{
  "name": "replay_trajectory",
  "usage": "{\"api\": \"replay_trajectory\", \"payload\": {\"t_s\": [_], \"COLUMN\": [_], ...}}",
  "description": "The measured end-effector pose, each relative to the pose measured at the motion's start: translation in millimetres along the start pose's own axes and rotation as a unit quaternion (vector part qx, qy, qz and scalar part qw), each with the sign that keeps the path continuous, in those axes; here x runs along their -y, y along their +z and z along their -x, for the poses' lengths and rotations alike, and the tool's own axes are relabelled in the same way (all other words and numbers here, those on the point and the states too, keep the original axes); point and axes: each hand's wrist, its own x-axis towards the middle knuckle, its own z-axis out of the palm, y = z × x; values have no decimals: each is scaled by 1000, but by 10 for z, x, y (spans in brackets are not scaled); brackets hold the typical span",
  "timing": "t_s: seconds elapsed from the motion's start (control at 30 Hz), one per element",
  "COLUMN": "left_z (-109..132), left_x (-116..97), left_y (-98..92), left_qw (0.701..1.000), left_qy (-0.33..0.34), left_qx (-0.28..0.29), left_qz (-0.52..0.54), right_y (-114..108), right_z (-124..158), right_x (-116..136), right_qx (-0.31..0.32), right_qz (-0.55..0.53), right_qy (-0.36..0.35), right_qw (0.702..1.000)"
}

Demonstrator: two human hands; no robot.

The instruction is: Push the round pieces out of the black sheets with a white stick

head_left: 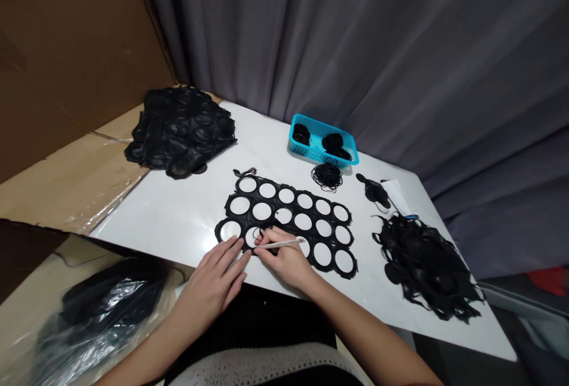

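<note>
A black sheet [313,214] with rows of round holes lies flat on the white table [173,214]; the white surface shows through the holes. My left hand [217,273] rests palm down at the sheet's near left corner, fingers stretched out. Over the near edge, just right of it, my right hand [282,255] pinches a slim white pen-like tool [288,244], whose exact kind I cannot make out. A thin dark loop shows by the right fingertips. The tool's tip is hard to see, and the right hand covers part of the near row.
Behind the sheet stands a blue basket [306,152] holding black bundles, with a coil of black cord [327,176] before it. Black pieces are heaped at left [182,131] and black scraps [422,267] at right. A grey curtain [355,48] hangs behind.
</note>
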Motion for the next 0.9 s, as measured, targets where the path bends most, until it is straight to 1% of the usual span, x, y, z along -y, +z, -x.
{"api": "replay_trajectory", "payload": {"t_s": [0.13,0.2,0.23,0.27,0.33,0.37,0.4,0.43,0.47,0.5,0.57,0.6,0.63,0.67,0.7,0.77,0.8,0.83,0.9], "left_z": [-6,-6,-6,-7,-10,-11,-11,-10,-7,-4,3,6,6,6,6,8,13,21,45], "left_x": [-1,3,6,11,24,31,38,45,50,55,59,59,58,54,49,38,34,33,45], "left_y": [-7,-4,-3,-1,3,4,6,8,11,14,19,19,16,9,-2,-40,-63,-88,-132], "left_qw": [1000,1000,1000,1000,1000,1000,1000,1000,1000,1000,1000,1000,1000,1000,1000,1000,1000,1000,1000], "left_qy": [-4,-2,0,5,16,19,20,20,18,15,12,14,15,18,22,22,19,12,-10], "left_qx": [1,0,-2,-4,-10,-10,-8,-4,-1,0,-2,-5,-8,-10,-11,-9,-8,-9,-18], "left_qz": [5,6,4,1,-7,-10,-9,-6,-2,1,0,-5,-10,-14,-16,-12,-8,-4,-7], "right_y": [5,35,52,65,49,8,-62,-159,-281,-418,-689,-796,-870,-907,-906,-812,-735,-649,-481], "right_z": [5,38,57,71,54,12,-56,-149,-261,-382,-614,-707,-777,-821,-843,-833,-815,-796,-771], "right_x": [-32,-44,-47,-46,-37,-33,-32,-38,-51,-71,-128,-157,-183,-203,-216,-215,-202,-181,-125], "right_qx": [7,13,22,38,74,86,85,64,28,-21,-146,-190,-219,-227,-215,-151,-110,-70,-12], "right_qz": [10,50,86,130,220,253,276,289,294,295,289,274,247,208,153,4,-77,-154,-277], "right_qy": [-6,-28,-52,-83,-146,-167,-177,-173,-160,-136,-88,-70,-50,-27,-1,62,94,121,155], "right_qw": [1000,998,995,987,962,949,941,940,942,946,942,940,943,951,964,987,987,978,948]}}
